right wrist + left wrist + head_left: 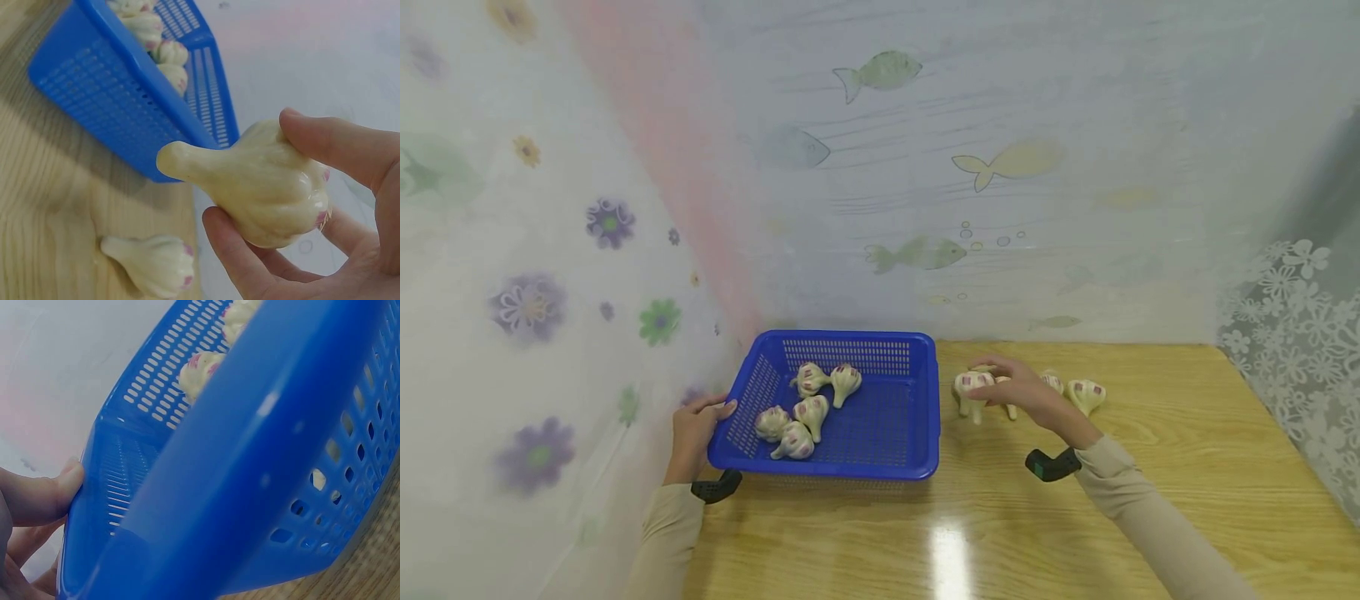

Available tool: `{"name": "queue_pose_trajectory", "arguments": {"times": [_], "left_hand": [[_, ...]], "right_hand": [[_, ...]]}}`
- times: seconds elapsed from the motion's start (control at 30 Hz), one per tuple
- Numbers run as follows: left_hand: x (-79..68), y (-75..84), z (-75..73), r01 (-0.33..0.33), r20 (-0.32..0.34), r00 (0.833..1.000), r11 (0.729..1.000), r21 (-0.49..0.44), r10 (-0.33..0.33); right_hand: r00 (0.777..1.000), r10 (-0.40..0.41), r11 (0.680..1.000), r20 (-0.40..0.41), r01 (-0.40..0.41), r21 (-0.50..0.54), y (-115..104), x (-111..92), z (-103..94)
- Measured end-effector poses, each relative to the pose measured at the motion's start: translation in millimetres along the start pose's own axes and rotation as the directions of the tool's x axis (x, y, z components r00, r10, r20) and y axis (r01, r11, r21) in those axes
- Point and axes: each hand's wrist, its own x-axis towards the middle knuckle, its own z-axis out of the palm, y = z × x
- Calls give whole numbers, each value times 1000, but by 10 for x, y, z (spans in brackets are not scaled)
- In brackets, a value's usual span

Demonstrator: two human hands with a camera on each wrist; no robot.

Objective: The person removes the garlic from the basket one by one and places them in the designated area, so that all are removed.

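My left hand grips the left rim of a blue plastic basket, its thumb over the edge. Several garlic bulbs lie in the basket's left half. To the right of the basket, my right hand holds a garlic bulb between thumb and fingers, raised above the table. In the right wrist view its stem points towards the basket. Another garlic bulb lies on the table below, partly hidden by the hand in the head view.
Beyond the right hand, two more garlic bulbs lie on the wooden table. A patterned wall covering rises behind the table, and a flowered one stands close on the left. Each wrist carries a black device.
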Motion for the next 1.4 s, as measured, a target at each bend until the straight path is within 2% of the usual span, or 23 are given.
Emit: {"name": "queue_pose_trajectory", "arguments": {"times": [0.33,0.53,0.7,1.4], "left_hand": [[4,5,-6,8,-1,1000,1000,-16,-8],[7,16,-4,7,-3,1000,1000,-16,-7],[-3,15,0,9,-5,1000,1000,-13,-9],[-26,19,7,4,-5,1000,1000,-11,-4]], "right_hand": [[1000,-28,1000,-14,28,-6,83,-86,-120],[1000,11,1000,-15,-11,-5,128,-145,-208],[1000,0,1000,-10,0,18,157,-194,-271],[998,34,998,-55,-37,-51,308,-428,-558]]}}
